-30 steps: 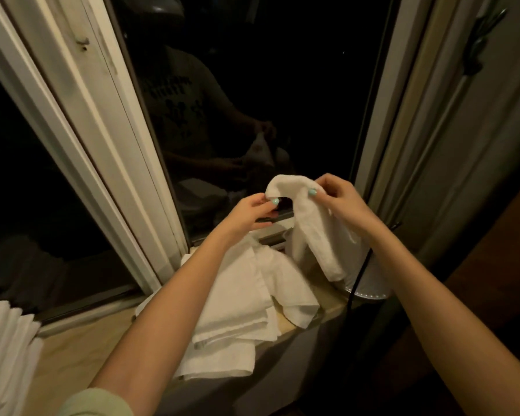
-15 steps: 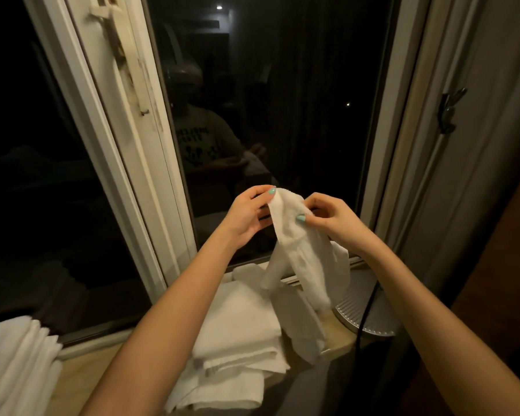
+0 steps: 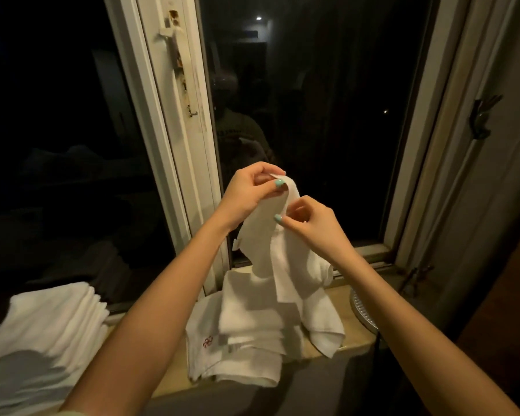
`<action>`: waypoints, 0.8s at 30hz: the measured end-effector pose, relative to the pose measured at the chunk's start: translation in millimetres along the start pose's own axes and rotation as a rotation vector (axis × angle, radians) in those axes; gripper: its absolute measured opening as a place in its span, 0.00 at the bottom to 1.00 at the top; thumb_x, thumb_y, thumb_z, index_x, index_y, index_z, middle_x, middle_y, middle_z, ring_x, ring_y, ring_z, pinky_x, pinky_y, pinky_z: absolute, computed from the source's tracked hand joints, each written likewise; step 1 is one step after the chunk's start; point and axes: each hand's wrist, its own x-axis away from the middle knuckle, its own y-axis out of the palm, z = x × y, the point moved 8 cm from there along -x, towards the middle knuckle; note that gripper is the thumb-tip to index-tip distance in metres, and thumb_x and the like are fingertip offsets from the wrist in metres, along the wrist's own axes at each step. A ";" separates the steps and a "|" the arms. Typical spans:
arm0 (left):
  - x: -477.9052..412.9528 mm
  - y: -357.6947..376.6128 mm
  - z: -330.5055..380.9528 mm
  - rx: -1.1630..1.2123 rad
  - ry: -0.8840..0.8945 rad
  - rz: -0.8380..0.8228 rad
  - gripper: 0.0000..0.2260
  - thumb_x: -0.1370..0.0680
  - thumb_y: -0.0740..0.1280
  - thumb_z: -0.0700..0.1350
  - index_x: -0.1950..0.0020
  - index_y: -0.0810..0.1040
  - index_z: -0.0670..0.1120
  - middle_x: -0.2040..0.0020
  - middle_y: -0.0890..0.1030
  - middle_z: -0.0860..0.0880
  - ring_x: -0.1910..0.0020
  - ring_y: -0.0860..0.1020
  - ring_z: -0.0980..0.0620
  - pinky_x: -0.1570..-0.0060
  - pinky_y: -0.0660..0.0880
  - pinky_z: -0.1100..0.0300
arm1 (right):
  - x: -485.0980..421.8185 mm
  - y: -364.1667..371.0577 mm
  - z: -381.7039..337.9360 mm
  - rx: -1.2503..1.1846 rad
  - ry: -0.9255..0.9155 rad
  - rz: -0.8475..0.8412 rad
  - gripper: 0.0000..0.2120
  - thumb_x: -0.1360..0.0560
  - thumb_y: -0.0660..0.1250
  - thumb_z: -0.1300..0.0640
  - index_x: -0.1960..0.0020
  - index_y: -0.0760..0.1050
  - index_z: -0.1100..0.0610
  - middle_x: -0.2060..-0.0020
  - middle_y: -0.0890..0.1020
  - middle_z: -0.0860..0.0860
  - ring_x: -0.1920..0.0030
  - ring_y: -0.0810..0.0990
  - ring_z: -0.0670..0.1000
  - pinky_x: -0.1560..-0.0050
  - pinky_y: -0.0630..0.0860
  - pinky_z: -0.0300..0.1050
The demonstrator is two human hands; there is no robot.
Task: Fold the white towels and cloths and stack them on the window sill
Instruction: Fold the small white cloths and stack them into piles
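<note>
Head view: my left hand (image 3: 249, 190) is closed in a pinch, thumb against fingers, on the top end of one white cloth (image 3: 270, 253). My right hand (image 3: 309, 223) is also closed in a pinch, on the cloth's edge just below and to the right of the left hand. The two hands are near each other, the left higher. The cloth hangs straight down from both hands, long axis vertical. Its lower end rests on the loose pile (image 3: 252, 319) of white cloths on the sill (image 3: 177, 367), directly below the hands. The cloth is bunched and narrow, not spread. Judgement: the step in hand is finding an edge. The next move calls for the hands to part sideways along the top edge, so that the cloth opens flat before the first fold. The left hand holds the top end and should stay as the fixed point; the right should slide away from it. The folded stack (image 3: 48, 325) lies low and well to the left, nearer my left arm. Markings: a small red emblem (image 3: 207, 342) sits near one corner of a pile cloth; no letters can be read in it. A small tag (image 3: 236, 243) shows at the held cloth's left edge, too small to read.
</note>
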 end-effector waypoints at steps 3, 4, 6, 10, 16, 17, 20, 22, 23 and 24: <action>4.9 -10.7 5.2 -0.051 0.006 0.044 0.07 0.22 0.67 0.38 0.45 0.79 0.43 0.52 0.84 0.44 0.49 0.82 0.50 0.44 0.79 0.51 | -4.3 8.7 -6.2 0.028 0.035 0.067 0.12 0.27 0.70 0.46 0.54 0.76 0.55 0.61 0.79 0.47 0.60 0.77 0.45 0.58 0.75 0.39; 6.3 -15.1 7.7 -0.073 0.012 0.059 0.06 0.22 0.68 0.38 0.46 0.79 0.43 0.52 0.83 0.44 0.50 0.83 0.50 0.45 0.79 0.51 | -6.2 11.3 -8.9 0.022 0.038 0.077 0.11 0.26 0.70 0.48 0.54 0.77 0.55 0.61 0.79 0.47 0.59 0.77 0.45 0.58 0.75 0.40; 6.5 -24.4 13.5 -0.106 0.032 0.086 0.06 0.23 0.68 0.38 0.47 0.79 0.42 0.52 0.83 0.44 0.50 0.83 0.50 0.46 0.80 0.50 | -11.8 15.8 -15.3 0.021 0.020 0.084 0.08 0.24 0.68 0.49 0.54 0.77 0.55 0.61 0.79 0.47 0.59 0.78 0.45 0.56 0.78 0.43; 5.7 -45.4 28.4 -0.190 0.072 0.172 0.04 0.23 0.68 0.39 0.49 0.80 0.41 0.55 0.84 0.44 0.53 0.83 0.51 0.48 0.81 0.51 | -27.1 20.5 -28.8 0.031 -0.023 0.050 0.08 0.20 0.60 0.54 0.53 0.72 0.58 0.62 0.77 0.52 0.62 0.77 0.51 0.57 0.78 0.50; 9.4 -74.1 35.5 -0.496 0.140 0.260 0.01 0.22 0.68 0.42 0.53 0.79 0.47 0.62 0.82 0.51 0.61 0.82 0.55 0.51 0.80 0.50 | -46.5 3.3 -47.6 0.206 -0.155 0.033 0.03 0.18 0.56 0.58 0.49 0.65 0.57 0.61 0.78 0.58 0.63 0.77 0.57 0.61 0.76 0.58; 9.7 -75.7 38.4 -0.556 0.171 0.271 0.02 0.22 0.68 0.43 0.53 0.79 0.47 0.61 0.82 0.51 0.60 0.81 0.54 0.52 0.80 0.49 | -48.0 3.9 -49.6 0.276 -0.173 0.023 0.02 0.18 0.55 0.57 0.49 0.64 0.56 0.61 0.78 0.58 0.64 0.77 0.58 0.61 0.76 0.59; 10.2 -79.7 51.9 -0.717 0.264 0.340 0.02 0.22 0.68 0.44 0.52 0.79 0.46 0.48 0.76 0.50 0.54 0.78 0.52 0.54 0.79 0.55 | -51.0 -1.5 -48.6 0.319 -0.209 0.000 0.08 0.19 0.57 0.52 0.51 0.68 0.56 0.64 0.78 0.56 0.65 0.76 0.56 0.63 0.75 0.56; 10.6 -83.2 57.0 -0.787 0.279 0.377 0.03 0.22 0.68 0.45 0.51 0.79 0.47 0.41 0.72 0.49 0.51 0.76 0.53 0.53 0.76 0.60 | -52.5 -6.3 -43.8 0.289 -0.234 -0.059 0.12 0.20 0.61 0.49 0.55 0.74 0.57 0.66 0.79 0.52 0.65 0.76 0.51 0.61 0.75 0.53; 10.8 -86.0 55.8 -0.803 0.268 0.386 0.03 0.22 0.67 0.44 0.51 0.79 0.47 0.41 0.73 0.49 0.51 0.76 0.53 0.53 0.76 0.60 | -52.2 -8.6 -41.3 0.290 -0.245 -0.084 0.12 0.20 0.61 0.49 0.56 0.75 0.56 0.65 0.79 0.51 0.64 0.77 0.48 0.59 0.76 0.52; 11.7 -89.3 54.1 -0.800 0.249 0.396 0.03 0.21 0.67 0.44 0.51 0.79 0.47 0.44 0.75 0.50 0.52 0.76 0.53 0.53 0.77 0.59 | -52.0 -12.1 -38.1 0.297 -0.247 -0.100 0.11 0.20 0.62 0.51 0.55 0.77 0.56 0.63 0.80 0.50 0.62 0.77 0.47 0.57 0.76 0.50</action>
